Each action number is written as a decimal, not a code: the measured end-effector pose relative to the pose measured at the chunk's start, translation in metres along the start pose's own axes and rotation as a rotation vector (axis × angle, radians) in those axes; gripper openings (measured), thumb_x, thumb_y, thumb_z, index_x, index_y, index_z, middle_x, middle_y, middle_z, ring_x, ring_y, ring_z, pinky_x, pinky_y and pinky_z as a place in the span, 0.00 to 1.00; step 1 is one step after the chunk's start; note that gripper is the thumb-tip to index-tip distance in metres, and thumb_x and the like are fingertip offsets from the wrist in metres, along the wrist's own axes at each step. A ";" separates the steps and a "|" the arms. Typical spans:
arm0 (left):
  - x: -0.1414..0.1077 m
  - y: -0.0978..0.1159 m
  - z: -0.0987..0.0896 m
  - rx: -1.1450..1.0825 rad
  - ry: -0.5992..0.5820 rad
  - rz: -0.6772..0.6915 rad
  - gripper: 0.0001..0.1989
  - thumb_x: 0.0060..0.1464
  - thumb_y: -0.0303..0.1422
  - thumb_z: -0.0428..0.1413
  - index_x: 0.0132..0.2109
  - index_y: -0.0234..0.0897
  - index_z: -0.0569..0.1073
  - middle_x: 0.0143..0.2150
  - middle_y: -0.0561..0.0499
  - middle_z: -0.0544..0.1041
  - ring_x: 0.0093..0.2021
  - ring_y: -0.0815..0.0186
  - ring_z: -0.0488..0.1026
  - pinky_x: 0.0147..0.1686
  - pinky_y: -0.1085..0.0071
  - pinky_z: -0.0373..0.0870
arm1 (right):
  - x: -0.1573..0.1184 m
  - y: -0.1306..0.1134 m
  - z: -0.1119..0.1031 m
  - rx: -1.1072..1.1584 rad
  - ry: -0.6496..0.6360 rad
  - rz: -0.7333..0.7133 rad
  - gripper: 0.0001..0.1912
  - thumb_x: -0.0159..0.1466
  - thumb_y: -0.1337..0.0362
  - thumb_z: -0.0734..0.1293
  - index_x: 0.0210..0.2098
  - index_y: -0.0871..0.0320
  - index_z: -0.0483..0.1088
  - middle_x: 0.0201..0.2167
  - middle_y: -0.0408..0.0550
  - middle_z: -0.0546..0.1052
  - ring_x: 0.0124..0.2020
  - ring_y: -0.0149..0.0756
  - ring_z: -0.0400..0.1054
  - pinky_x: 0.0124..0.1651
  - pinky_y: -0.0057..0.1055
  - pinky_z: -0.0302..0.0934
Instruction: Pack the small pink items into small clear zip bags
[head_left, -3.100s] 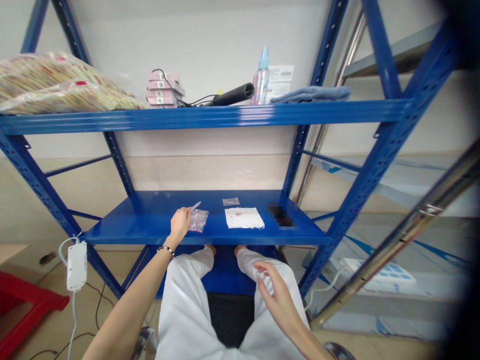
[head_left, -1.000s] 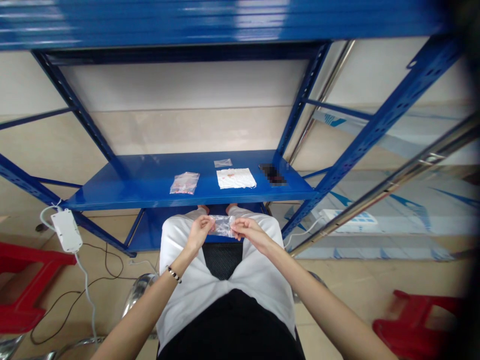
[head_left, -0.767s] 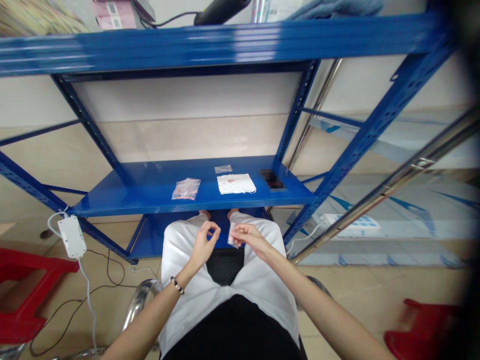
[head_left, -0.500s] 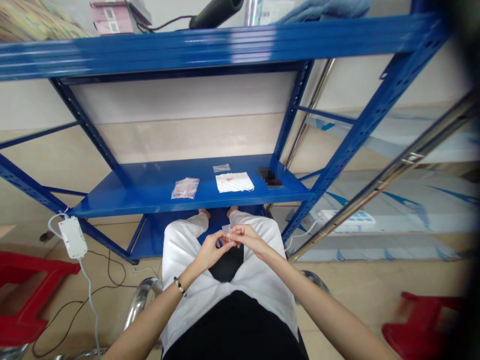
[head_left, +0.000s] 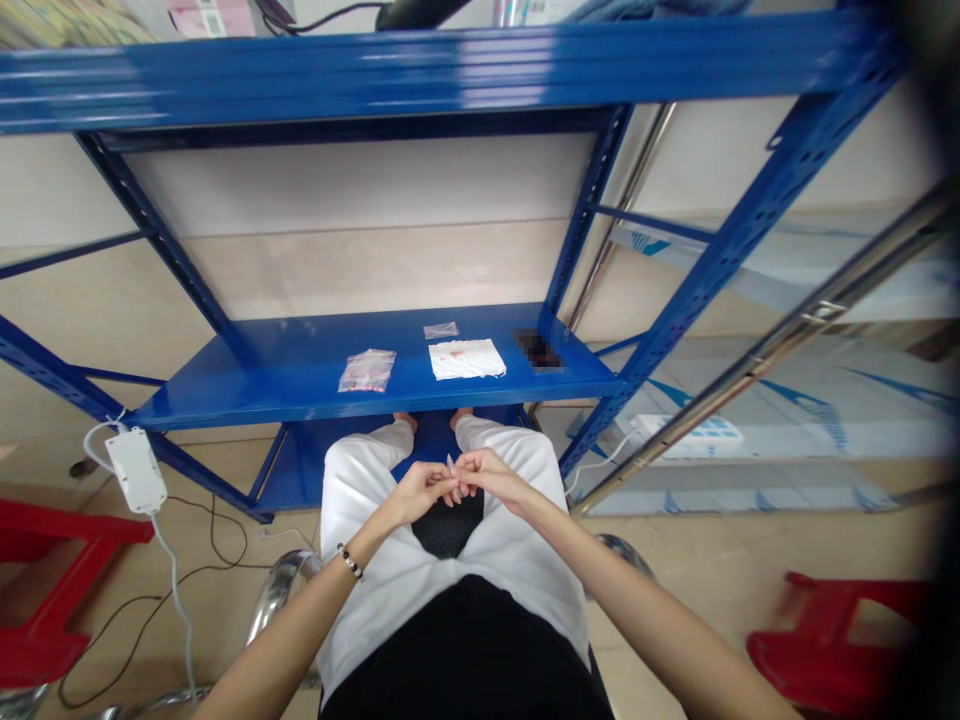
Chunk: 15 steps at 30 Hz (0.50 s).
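Observation:
Over my lap, my left hand (head_left: pixel 421 489) and my right hand (head_left: pixel 489 473) meet fingertip to fingertip. Both are closed in a pinch on a small clear plastic bag (head_left: pixel 451 464), which pokes up between them nearly edge-on. My fingers hide most of the bag, so I cannot tell what is inside. On the blue shelf (head_left: pixel 285 385) in front lie a stack of small plastic bags (head_left: pixel 367 371) with pinkish contents, a white cloth (head_left: pixel 472 359) with small reddish bits on it, and a single clear bag (head_left: pixel 440 330) behind the cloth.
A dark blurred-out object (head_left: pixel 538 350) lies at the shelf's right. The upper shelf beam (head_left: pixel 337 75) crosses above. A white power box (head_left: pixel 137 470) hangs by its cable at the left. Red stools (head_left: pixel 832 640) stand on both sides, and cables (head_left: pixel 217 540) lie on the floor.
My hands have drawn closer together, and the small bag has turned from flatter to nearly edge-on. The whole view has shifted slightly; the things on the shelf stay put.

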<state>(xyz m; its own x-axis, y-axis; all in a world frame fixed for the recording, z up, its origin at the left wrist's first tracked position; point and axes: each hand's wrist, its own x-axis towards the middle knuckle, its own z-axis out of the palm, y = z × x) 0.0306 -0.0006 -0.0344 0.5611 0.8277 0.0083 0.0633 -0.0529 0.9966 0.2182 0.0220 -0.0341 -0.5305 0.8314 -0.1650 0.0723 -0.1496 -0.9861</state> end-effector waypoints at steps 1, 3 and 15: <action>0.000 -0.001 -0.002 0.019 -0.005 0.002 0.20 0.58 0.46 0.55 0.39 0.29 0.77 0.32 0.43 0.79 0.28 0.67 0.73 0.29 0.73 0.67 | 0.000 0.000 0.000 -0.010 -0.004 -0.008 0.17 0.58 0.52 0.71 0.28 0.62 0.71 0.18 0.43 0.73 0.20 0.26 0.64 0.23 0.22 0.54; 0.001 -0.005 -0.005 0.070 -0.007 -0.003 0.20 0.60 0.45 0.53 0.38 0.30 0.77 0.27 0.47 0.77 0.24 0.69 0.71 0.26 0.74 0.65 | 0.001 0.002 0.002 -0.037 -0.013 -0.024 0.18 0.59 0.51 0.70 0.29 0.61 0.70 0.18 0.43 0.72 0.20 0.27 0.64 0.23 0.22 0.54; 0.006 -0.005 -0.011 0.713 0.366 -0.190 0.12 0.52 0.30 0.50 0.23 0.36 0.71 0.18 0.56 0.68 0.21 0.70 0.63 0.25 0.74 0.53 | 0.022 0.027 -0.004 -0.266 0.254 -0.040 0.13 0.56 0.58 0.68 0.22 0.57 0.63 0.14 0.38 0.65 0.17 0.27 0.59 0.21 0.23 0.50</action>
<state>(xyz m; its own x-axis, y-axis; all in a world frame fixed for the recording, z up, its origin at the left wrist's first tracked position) 0.0250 0.0107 -0.0390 0.1914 0.9815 -0.0062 0.7079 -0.1337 0.6936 0.2117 0.0387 -0.0650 -0.3133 0.9451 -0.0926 0.2901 0.0024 -0.9570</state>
